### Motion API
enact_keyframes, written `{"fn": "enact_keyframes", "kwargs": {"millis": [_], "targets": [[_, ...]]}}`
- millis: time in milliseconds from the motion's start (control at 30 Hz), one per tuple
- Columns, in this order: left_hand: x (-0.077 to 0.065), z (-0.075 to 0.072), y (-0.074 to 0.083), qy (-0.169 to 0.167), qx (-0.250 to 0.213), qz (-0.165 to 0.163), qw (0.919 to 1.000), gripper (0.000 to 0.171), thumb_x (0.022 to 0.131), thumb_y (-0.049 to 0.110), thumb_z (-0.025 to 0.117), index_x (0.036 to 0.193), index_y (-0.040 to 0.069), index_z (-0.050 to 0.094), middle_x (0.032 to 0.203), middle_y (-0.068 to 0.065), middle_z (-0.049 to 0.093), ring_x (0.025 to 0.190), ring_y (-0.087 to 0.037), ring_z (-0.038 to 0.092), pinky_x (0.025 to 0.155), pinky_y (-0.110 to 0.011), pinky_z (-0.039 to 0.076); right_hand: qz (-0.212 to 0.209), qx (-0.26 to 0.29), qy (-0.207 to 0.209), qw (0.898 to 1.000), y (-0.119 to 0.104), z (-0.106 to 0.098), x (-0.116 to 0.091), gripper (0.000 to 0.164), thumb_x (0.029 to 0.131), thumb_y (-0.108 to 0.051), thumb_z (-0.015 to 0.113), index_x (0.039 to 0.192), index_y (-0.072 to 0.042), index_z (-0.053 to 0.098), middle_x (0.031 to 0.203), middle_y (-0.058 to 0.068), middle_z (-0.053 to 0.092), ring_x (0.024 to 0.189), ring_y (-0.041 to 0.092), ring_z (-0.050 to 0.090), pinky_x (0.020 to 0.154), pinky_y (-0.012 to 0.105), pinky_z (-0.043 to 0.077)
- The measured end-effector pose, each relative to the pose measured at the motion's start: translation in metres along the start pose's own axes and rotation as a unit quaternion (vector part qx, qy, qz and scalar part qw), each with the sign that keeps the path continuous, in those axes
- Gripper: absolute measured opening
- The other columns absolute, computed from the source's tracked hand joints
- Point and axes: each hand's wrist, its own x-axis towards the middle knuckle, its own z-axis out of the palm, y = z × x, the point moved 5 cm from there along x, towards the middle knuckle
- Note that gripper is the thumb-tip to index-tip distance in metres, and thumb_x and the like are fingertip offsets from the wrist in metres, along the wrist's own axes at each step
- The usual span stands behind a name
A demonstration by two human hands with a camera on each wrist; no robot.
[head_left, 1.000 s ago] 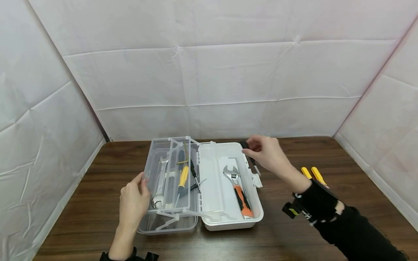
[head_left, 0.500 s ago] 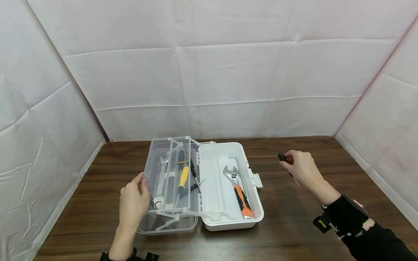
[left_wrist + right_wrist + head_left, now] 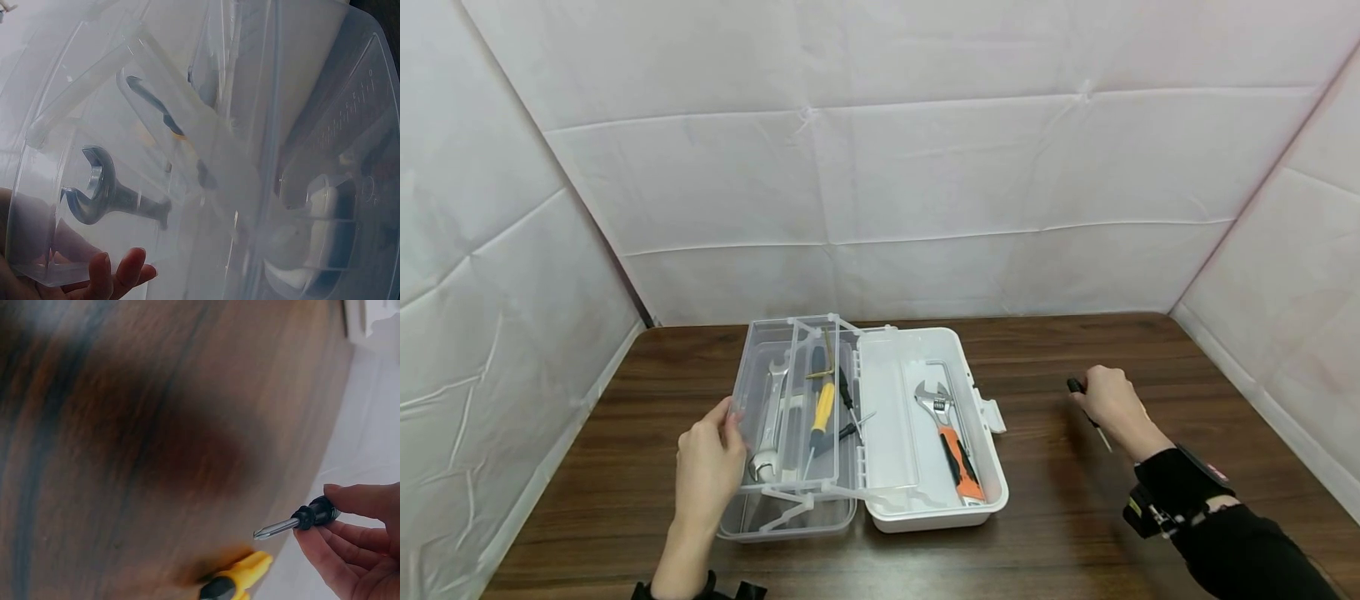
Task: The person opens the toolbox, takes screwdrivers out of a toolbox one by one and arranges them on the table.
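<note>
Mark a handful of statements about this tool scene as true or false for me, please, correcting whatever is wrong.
1. The right hand holds a black-handled screwdriver. True.
2. The left hand holds the edge of the clear tray. True.
3. The adjustable wrench lies in the clear tray. False: it lies in the white box half.
4. The adjustable wrench's handle is plain blue. False: it is orange and black.
5. The two hands touch each other. False: they are apart, on opposite sides of the white box half.
</note>
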Motion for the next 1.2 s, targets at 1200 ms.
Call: {"fn": "enact_keyframes", "kwargs": {"millis": [1200], "targets": [[0.0, -0.001, 0.0, 0.0, -0.006, 0.0, 1.0, 0.031, 0.089, 0.001, 0.044, 0.115, -0.015, 0.05, 0.071, -0.02, 0.064, 0.054, -0.024, 0.059, 0.061, -0.047, 0.043, 0.017, -0.042, 0.026, 0.999, -0.009, -0.013, 0.004, 0.026, 0.084, -0.017, 0.06, 0.073, 0.005, 0.053, 0.059, 0.014, 0.049, 0.048, 0.022, 0.048, 0.044, 0.031, 0.034]]}}
